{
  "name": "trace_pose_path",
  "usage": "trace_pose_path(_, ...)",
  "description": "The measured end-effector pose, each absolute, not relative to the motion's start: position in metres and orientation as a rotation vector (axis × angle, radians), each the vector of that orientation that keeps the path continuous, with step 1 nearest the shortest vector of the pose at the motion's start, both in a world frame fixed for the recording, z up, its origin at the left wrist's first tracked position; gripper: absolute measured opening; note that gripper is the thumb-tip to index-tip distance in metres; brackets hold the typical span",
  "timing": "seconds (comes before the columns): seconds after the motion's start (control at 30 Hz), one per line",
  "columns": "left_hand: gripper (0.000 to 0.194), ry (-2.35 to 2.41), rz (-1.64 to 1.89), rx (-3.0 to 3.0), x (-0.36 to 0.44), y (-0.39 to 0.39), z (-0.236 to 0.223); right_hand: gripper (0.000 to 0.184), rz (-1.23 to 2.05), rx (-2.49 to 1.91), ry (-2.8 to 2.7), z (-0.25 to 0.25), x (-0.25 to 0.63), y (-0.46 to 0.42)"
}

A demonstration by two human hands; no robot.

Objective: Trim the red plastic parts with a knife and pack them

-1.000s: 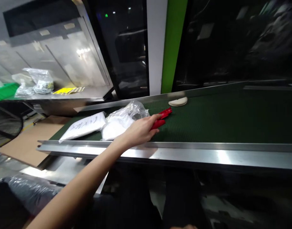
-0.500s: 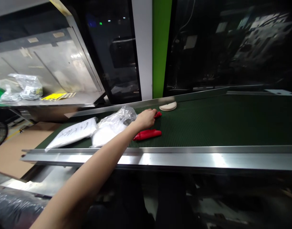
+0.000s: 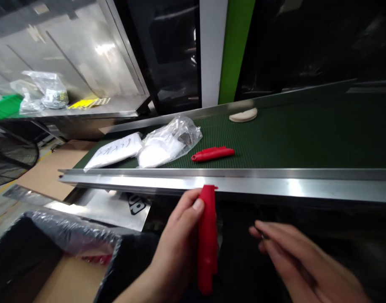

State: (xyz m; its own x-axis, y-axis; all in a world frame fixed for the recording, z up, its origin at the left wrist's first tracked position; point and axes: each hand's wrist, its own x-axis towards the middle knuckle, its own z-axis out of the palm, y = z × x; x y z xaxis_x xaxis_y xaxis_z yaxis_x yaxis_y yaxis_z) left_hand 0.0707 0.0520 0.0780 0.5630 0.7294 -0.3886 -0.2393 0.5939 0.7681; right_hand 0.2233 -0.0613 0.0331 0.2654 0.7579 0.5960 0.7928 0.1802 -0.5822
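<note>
Upright in front of me, a long red plastic part (image 3: 207, 235) is gripped by my left hand (image 3: 182, 227), thumb pressed on its side. My right hand (image 3: 303, 261) is at the lower right, apart from the part, its fingers pinched around a small dark thing too blurred to name. A second red plastic part (image 3: 213, 154) lies on the green ribbed conveyor belt (image 3: 306, 143), beyond the metal rail (image 3: 252, 180).
Left on the belt lie a white packet with handwriting (image 3: 115, 150) and a clear plastic bag (image 3: 167, 141). A pale half-round piece (image 3: 243, 115) rests near the far rail. Lower left stands a box lined with black plastic (image 3: 76, 235). A fan (image 3: 13, 147) stands further left.
My left hand has come back from the belt toward me with one red plastic part. My right hand has entered view. The camera has tilted down, showing the lined box.
</note>
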Motion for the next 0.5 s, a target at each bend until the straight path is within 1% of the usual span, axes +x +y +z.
trace_pose_path(0.1, 0.026, 0.791, 0.622, 0.581, 0.053, 0.019, 0.053, 0.032, 0.082, -1.471, -1.588, 0.047, 0.217, -0.046)
trace_pose_path(0.2, 0.028, 0.741, 0.665, 0.474, 0.042, 0.003, 0.038, 0.037, 0.184, -1.424, -1.753, 0.050, 0.205, -0.037)
trace_pose_path(0.33, 0.026, 0.722, 0.728, 0.415, 0.028, -0.007, 0.031, 0.036, 0.253, -1.391, -1.793, 0.046, 0.189, -0.034)
trace_pose_path(0.5, 0.027, 0.749, 0.743, 0.428, 0.016, -0.009, 0.028, 0.035, 0.206, -1.370, -1.861, 0.048, 0.177, -0.032)
